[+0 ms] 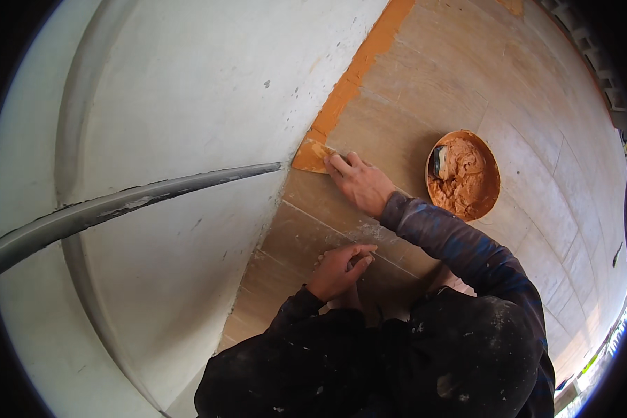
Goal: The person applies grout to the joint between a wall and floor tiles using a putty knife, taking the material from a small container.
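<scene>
My right hand (364, 187) reaches forward to the foot of the white wall, closed on a putty knife (313, 156). The wide blade is smeared with orange paste and lies flat at the corner of floor and wall. Ahead of it a strip of orange paste (347, 90) follows the wall's foot, partly on the tiles. Close to my knees my left hand (338, 270) is held with curled fingers; whether anything is in it is hidden. To the right of my right hand stands a round tub (495, 182) of orange paste (465, 166), with a dark-handled tool (438, 162) stuck in it.
A grey pipe or trim (146, 198) runs along the white wall (188, 104) and ends near the floor. Wood-look tiles (529, 188) cover the floor. My dark-clad knees (467, 348) fill the near side. Pale blocks (592, 52) line the far right edge.
</scene>
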The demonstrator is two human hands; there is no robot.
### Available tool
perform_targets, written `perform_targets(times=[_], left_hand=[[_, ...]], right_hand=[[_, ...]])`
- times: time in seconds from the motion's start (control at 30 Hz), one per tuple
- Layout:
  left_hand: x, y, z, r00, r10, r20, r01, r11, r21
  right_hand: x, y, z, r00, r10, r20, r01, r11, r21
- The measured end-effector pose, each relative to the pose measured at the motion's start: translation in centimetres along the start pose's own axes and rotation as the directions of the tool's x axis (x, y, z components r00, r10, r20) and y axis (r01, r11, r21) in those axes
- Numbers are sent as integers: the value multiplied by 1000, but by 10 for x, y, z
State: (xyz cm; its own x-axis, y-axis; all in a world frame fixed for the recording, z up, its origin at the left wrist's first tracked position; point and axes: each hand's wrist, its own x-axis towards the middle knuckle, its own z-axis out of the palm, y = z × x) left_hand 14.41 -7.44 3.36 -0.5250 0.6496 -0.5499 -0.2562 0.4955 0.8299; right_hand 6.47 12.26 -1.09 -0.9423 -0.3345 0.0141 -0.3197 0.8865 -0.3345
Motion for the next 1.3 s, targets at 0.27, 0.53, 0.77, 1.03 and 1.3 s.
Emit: perform_targets(times=[0.27, 0.53, 0.77, 1.03, 1.3], left_hand=[[-7, -6, 1, 1000, 17, -26, -18, 999, -37], [-13, 12, -10, 999, -26, 29, 26, 999, -25], [-16, 10, -16, 999, -36, 3, 36, 996, -81], [-15, 9, -15, 999, -40, 21, 41, 999, -28], [-14, 9, -15, 1000, -25, 13, 26, 999, -48]], right_hand=[[-29, 5, -16, 999, -17, -38, 24, 979, 203], [-14, -7, 3, 997, -37, -71, 47, 990, 135], [-13, 22, -18, 999, -10, -50, 13, 998, 67], [-8, 12, -3, 992, 63, -107, -63, 998, 7], [-3, 9, 3, 997, -9, -81, 4, 999, -54]])
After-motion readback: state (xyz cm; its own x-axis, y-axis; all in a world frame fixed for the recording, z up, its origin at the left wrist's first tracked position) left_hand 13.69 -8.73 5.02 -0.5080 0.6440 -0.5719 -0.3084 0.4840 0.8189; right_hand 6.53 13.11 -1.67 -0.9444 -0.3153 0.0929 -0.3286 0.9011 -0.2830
